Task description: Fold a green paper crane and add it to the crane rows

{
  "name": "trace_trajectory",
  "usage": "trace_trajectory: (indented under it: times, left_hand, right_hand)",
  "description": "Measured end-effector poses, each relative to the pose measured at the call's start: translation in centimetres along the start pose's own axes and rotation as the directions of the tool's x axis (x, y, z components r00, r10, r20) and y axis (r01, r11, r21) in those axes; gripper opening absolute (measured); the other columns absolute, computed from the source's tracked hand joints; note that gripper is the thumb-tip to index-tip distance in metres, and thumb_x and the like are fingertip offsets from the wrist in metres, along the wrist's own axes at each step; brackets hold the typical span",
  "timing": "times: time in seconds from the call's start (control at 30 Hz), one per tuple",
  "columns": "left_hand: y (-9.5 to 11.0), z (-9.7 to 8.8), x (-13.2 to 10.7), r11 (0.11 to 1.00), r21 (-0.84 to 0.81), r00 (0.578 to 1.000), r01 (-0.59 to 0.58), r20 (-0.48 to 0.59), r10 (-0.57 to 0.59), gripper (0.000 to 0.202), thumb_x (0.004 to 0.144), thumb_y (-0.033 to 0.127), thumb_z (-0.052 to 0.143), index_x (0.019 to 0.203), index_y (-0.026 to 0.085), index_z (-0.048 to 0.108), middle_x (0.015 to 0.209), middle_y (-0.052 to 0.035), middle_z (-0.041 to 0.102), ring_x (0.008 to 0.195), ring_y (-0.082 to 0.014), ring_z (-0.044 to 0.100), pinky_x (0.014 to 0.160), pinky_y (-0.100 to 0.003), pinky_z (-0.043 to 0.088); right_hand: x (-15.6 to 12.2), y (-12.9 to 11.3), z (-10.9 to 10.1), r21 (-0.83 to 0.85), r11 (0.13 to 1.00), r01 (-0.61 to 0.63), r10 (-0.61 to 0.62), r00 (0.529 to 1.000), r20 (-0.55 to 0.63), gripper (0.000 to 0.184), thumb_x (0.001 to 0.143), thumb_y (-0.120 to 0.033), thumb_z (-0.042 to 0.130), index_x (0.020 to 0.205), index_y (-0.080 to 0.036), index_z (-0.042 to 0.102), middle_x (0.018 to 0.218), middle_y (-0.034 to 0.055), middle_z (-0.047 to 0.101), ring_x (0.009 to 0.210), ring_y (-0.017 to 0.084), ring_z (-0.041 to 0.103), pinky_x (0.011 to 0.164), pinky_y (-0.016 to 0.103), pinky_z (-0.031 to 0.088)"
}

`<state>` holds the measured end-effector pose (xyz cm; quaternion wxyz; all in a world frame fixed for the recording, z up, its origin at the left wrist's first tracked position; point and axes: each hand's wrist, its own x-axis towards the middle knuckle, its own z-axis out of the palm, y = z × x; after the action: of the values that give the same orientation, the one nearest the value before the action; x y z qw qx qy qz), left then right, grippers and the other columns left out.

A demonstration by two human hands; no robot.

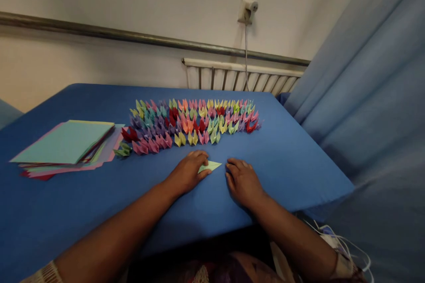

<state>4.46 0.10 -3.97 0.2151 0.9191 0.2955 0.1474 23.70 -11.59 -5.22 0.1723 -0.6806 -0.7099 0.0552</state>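
Under the fingers and thumb of my left hand (191,171) is a small folded piece of pale green paper (211,166), its pointed end aimed right. My left fingers are closed on it and hide its other end. Just right of the point, apart from it, my right hand (244,182) rests on the blue table cover, fingers loosely stretched and nothing visible in them. Beyond both hands stand rows of folded paper cranes (188,124) in pink, red, yellow, green, blue and purple.
A stack of coloured square paper sheets (63,143) lies on the left of the blue-covered table (292,163). A blue curtain (375,75) hangs along the right side. Behind the table are a wall rail (139,35) and a plugged-in cable (246,48). White cables (352,247) lie at lower right.
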Motion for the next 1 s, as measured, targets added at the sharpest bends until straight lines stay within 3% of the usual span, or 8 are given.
trace_trajectory:
  times: [0.23,0.47,0.7,0.83,1.0]
  left_hand:
    - [-0.2,-0.1,0.2,0.994,-0.086,0.997,0.067,0.046,-0.063,0.01,0.08,0.024,0.069,0.083,0.019,0.06,0.123,-0.0091,0.059,0.115,-0.0251,0.055,0.101,-0.041,0.042]
    - [0.4,-0.1,0.8,0.984,-0.086,0.988,0.153,0.035,-0.151,0.007,0.081,0.018,0.06,0.074,0.019,0.062,0.118,-0.008,0.062,0.112,-0.0234,0.058,0.101,-0.04,0.043]
    - [0.3,0.3,1.1,0.987,-0.06,0.989,0.148,0.025,-0.147,0.011,0.083,0.017,0.057,0.073,0.018,0.061,0.115,-0.0089,0.063,0.107,-0.0229,0.06,0.097,-0.039,0.045]
    - [0.3,0.0,0.8,0.988,-0.075,0.99,0.138,0.026,-0.136,0.003,0.082,0.022,0.062,0.081,0.019,0.062,0.12,-0.0095,0.062,0.113,-0.0241,0.058,0.1,-0.039,0.044]
    - [0.3,-0.5,0.6,0.983,-0.055,0.983,0.173,0.068,-0.169,0.012,0.078,0.026,0.069,0.08,0.018,0.06,0.124,-0.0108,0.059,0.114,-0.0254,0.058,0.1,-0.04,0.044]
  right_hand:
    - [-0.1,-0.2,0.1,0.012,0.99,0.139,-0.139,0.99,0.029,0.037,0.097,-0.025,0.045,0.131,-0.022,0.06,0.136,0.0106,0.056,0.121,0.026,0.051,0.101,0.044,0.041]
    - [0.0,-0.5,0.0,-0.005,0.991,0.132,-0.132,0.991,0.034,0.037,0.097,-0.024,0.045,0.131,-0.022,0.06,0.138,0.0102,0.055,0.121,0.027,0.05,0.101,0.044,0.041]
    - [-0.1,-0.5,0.0,-0.016,0.99,0.14,-0.139,0.989,0.046,0.038,0.097,-0.023,0.045,0.133,-0.025,0.058,0.138,0.0099,0.054,0.121,0.026,0.05,0.1,0.044,0.041]
    - [-0.1,-0.3,0.1,-0.019,0.99,0.139,-0.138,0.989,0.047,0.039,0.097,-0.024,0.045,0.134,-0.026,0.057,0.139,0.0097,0.054,0.122,0.026,0.049,0.101,0.043,0.04]
    - [-0.1,-0.3,0.2,-0.011,0.99,0.138,-0.137,0.989,0.047,0.039,0.098,-0.025,0.044,0.134,-0.026,0.057,0.14,0.0097,0.053,0.123,0.027,0.048,0.102,0.044,0.04]
